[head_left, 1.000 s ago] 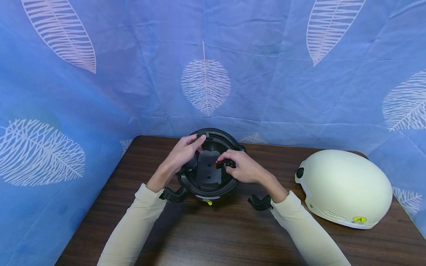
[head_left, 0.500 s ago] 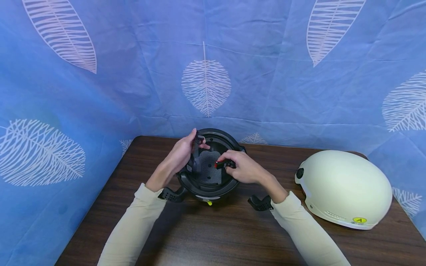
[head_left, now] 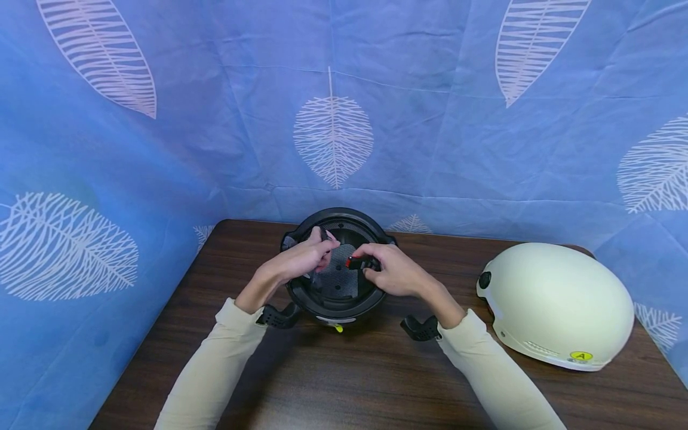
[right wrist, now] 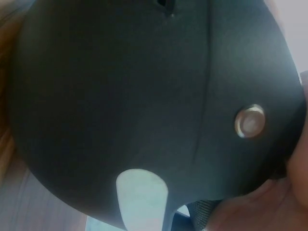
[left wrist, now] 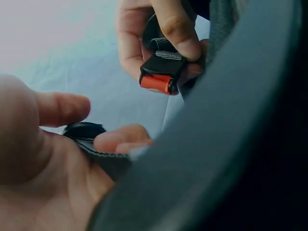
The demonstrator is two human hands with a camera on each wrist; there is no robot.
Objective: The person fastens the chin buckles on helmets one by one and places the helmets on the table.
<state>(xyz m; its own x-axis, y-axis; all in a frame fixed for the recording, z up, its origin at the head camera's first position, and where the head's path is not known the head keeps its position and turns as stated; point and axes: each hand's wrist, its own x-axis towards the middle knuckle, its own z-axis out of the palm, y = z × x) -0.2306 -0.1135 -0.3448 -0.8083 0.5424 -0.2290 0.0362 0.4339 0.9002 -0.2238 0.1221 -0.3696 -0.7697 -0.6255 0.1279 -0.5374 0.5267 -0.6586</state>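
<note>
A black helmet (head_left: 338, 312) lies upside down on the table, its mesh-lined inside facing up. Over its left part, my left hand (head_left: 301, 260) pinches a black clip (left wrist: 84, 129) on a dark webbing strap (left wrist: 115, 163) between thumb and fingers. My right hand (head_left: 396, 270), at the helmet's right side, grips a black buckle (head_left: 362, 263) with a red end. The left wrist view shows the buckle's red button (left wrist: 156, 83) facing the clip, a gap between the two. In the right wrist view, the black shell (right wrist: 120, 106) hides most of the right hand.
To the right on the dark wooden table (head_left: 344, 376) stands a cream helmet (head_left: 556, 304), open side down. A blue cloth (head_left: 398, 149) with white leaf prints hangs close behind the table and along its left.
My left hand has turned over from palm up at the helmet's far left rim, moving the clip down and inward toward the buckle. The right hand keeps its place.
</note>
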